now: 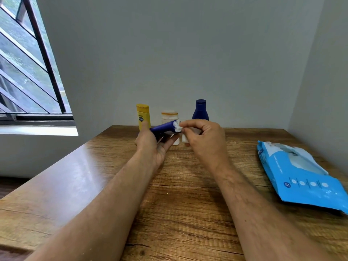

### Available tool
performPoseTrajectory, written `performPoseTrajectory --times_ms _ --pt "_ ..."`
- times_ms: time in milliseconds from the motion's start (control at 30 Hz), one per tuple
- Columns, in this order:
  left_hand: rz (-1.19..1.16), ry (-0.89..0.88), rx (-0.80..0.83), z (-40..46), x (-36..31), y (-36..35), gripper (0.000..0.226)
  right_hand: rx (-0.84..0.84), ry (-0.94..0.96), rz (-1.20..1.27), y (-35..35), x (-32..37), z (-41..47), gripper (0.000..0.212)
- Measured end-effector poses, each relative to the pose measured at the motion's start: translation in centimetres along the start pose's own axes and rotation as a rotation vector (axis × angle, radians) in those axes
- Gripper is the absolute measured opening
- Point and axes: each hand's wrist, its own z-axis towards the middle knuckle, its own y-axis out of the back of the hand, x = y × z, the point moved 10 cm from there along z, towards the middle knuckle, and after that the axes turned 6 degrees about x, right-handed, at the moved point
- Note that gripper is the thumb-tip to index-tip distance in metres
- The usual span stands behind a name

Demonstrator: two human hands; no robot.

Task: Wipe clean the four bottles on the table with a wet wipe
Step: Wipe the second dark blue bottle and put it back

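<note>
Blue bottle gripped in left hand — right hand pinching wipe.

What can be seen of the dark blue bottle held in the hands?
The dark blue plastic bottle lies roughly horizontal above the wooden table, held off its surface in the left hand. Its right end is covered by a crumpled white wet wipe pinched in the right hand. A white patch shows underneath; fingers hide the rest.

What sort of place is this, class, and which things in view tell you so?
Probably a room at home: a wooden table set in a plain wall corner, a barred window, and toiletry bottles such as the yellow bottle.
</note>
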Motion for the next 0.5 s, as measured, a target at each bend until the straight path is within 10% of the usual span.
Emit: performPoseTrajectory --times_ms 500 --pt "0.008 -0.031 0.069 -0.5 -0.3 -1.1 0.027 -0.042 0.127 -0.098 0.2 1.6 -0.2 0.016"
